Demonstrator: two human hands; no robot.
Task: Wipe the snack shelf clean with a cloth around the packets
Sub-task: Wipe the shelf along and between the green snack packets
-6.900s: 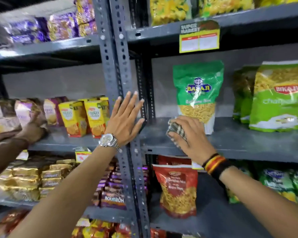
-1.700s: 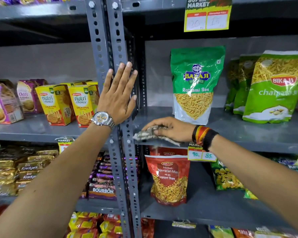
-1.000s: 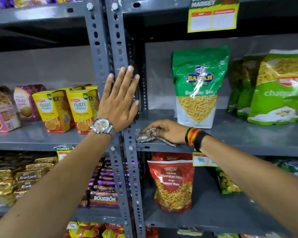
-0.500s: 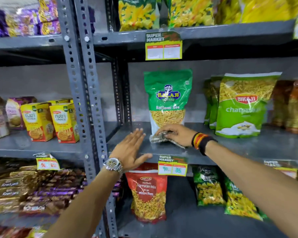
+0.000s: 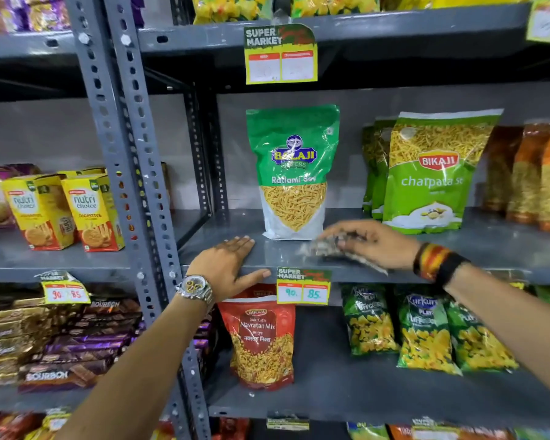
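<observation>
The left hand (image 5: 227, 265) lies flat on the front lip of the snack shelf (image 5: 489, 246), fingers spread, holding nothing. Right of it, the right hand (image 5: 367, 244), blurred, pinches the cloth (image 5: 326, 249) just before the upright Ratlami Sev packet (image 5: 294, 173). A careless sweep could tip that packet. The grey metal shelf sits among stocked supermarket racks.

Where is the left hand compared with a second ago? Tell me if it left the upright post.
Yes. The left hand dropped from the upright post onto the shelf edge.
</observation>
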